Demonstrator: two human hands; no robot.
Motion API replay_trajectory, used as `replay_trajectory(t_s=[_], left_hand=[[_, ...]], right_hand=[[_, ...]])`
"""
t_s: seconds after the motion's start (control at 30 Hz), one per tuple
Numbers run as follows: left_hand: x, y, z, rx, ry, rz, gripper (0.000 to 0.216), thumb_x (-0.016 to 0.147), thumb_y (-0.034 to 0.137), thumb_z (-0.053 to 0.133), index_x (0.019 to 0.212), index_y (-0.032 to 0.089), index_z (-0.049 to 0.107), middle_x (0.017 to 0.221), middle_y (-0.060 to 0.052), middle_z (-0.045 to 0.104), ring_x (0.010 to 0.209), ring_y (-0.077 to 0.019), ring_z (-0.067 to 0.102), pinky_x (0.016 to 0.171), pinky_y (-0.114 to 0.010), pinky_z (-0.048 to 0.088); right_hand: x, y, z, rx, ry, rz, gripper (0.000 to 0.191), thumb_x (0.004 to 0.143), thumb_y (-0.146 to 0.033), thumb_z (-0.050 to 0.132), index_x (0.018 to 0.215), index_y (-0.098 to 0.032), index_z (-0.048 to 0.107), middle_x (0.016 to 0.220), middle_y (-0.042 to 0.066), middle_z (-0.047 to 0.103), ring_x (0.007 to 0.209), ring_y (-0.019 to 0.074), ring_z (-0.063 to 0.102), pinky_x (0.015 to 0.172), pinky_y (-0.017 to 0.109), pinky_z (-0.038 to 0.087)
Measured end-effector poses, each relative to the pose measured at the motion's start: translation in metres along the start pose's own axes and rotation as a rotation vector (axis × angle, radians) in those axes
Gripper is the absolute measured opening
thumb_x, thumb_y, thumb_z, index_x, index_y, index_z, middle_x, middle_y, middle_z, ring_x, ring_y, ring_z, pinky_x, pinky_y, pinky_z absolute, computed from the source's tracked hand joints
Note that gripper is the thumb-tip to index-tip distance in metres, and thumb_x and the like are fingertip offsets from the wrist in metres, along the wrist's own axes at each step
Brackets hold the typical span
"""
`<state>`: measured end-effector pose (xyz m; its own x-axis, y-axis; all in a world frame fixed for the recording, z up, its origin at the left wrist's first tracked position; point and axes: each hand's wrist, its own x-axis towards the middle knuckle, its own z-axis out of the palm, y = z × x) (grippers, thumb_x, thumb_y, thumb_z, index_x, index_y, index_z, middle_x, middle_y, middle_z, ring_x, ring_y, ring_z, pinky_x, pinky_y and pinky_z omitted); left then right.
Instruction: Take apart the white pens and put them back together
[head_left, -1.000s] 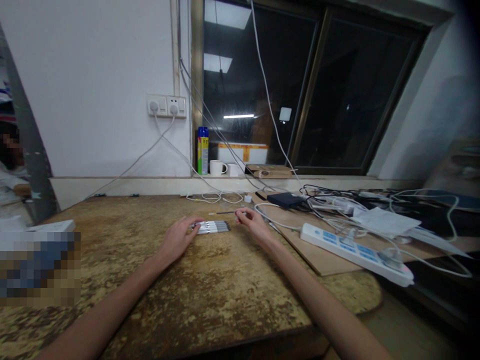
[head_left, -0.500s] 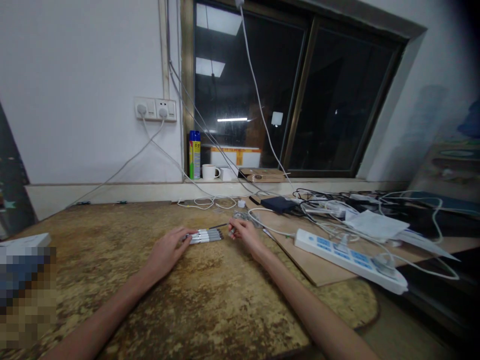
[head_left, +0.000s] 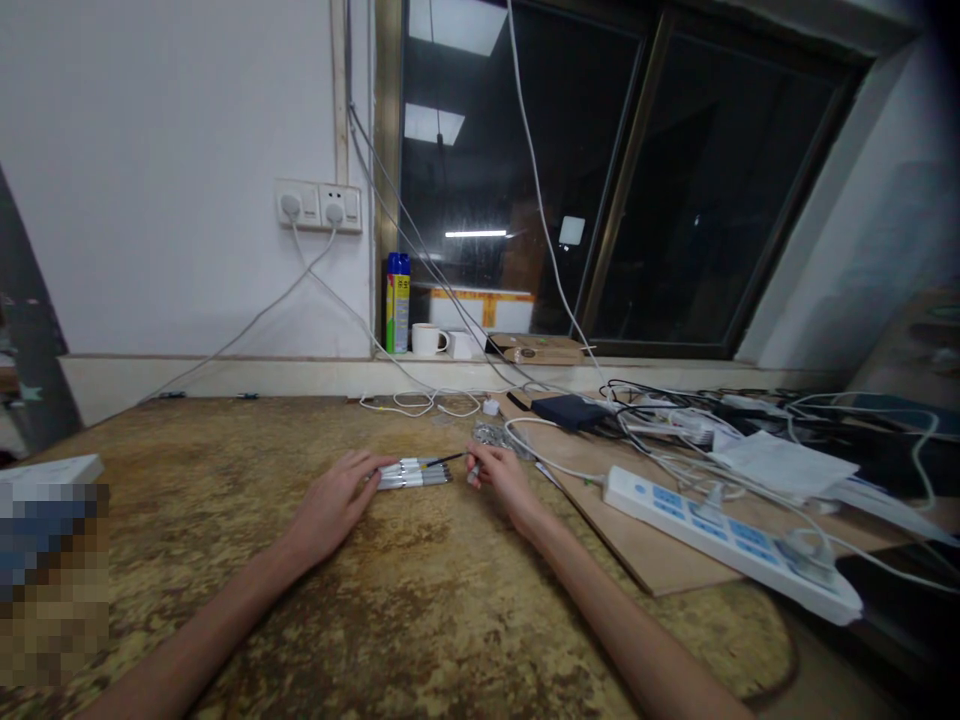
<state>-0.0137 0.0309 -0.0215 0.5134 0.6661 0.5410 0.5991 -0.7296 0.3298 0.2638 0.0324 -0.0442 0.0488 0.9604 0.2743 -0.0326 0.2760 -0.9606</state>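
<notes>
Several white and grey pens lie side by side on the worn wooden table, their darker ends pointing right. My left hand is closed at their left ends, thumb and fingers holding the row. Just right of the row, my right hand pinches a thin dark rod, which looks like a pen refill. The rod points left, its far end over the pens. A small pale piece also shows below the right fingertips; I cannot make out what it is.
Beyond my right hand lies a clear plastic bag. A white power strip rests on a brown board at right, amid tangled cables and papers. A spray can and white mug stand on the sill.
The dark rod now tilts more, its left end lower and over the pens. My left hand stays at the pens. The view has shifted slightly.
</notes>
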Motion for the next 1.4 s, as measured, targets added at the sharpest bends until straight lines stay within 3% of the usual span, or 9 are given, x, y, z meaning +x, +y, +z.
replay_trajectory(t_s=[0.33,0.7,1.03,1.4], left_hand=[[0.000,-0.003,0.000,-0.016,-0.032,-0.011,0.038,0.103,0.035,0.038,0.129,0.024,0.064,0.125,-0.007,0.067,0.117,-0.0252,0.060,0.104,-0.040,0.045],[0.004,0.005,-0.004,-0.285,-0.010,-0.228,0.034,0.094,0.039,0.053,0.118,0.025,0.073,0.119,-0.005,0.074,0.110,-0.0272,0.068,0.099,-0.039,0.050],[0.005,0.006,-0.006,-0.360,0.009,-0.267,0.036,0.091,0.043,0.057,0.115,0.025,0.076,0.118,-0.006,0.075,0.109,-0.0290,0.068,0.100,-0.041,0.049],[0.008,0.003,-0.008,-0.417,0.036,-0.325,0.039,0.087,0.044,0.062,0.114,0.021,0.075,0.117,-0.008,0.075,0.107,-0.0290,0.069,0.099,-0.041,0.050]], right_hand=[[0.003,0.002,-0.003,0.017,-0.023,-0.025,0.044,0.081,-0.062,0.065,0.075,-0.018,0.061,0.066,-0.001,0.056,0.058,0.0125,0.050,0.055,0.025,0.039],[0.008,0.009,-0.013,-0.177,0.047,-0.113,0.041,0.079,-0.055,0.068,0.097,-0.018,0.068,0.068,0.000,0.060,0.058,0.0141,0.052,0.057,0.026,0.043],[0.005,0.004,-0.014,-0.241,0.063,-0.116,0.037,0.080,-0.048,0.068,0.098,-0.017,0.071,0.066,0.000,0.061,0.057,0.0140,0.051,0.055,0.026,0.038],[0.006,0.002,-0.014,-0.207,0.015,-0.090,0.040,0.081,-0.054,0.067,0.093,-0.016,0.071,0.065,0.000,0.059,0.058,0.0141,0.051,0.057,0.026,0.037]])
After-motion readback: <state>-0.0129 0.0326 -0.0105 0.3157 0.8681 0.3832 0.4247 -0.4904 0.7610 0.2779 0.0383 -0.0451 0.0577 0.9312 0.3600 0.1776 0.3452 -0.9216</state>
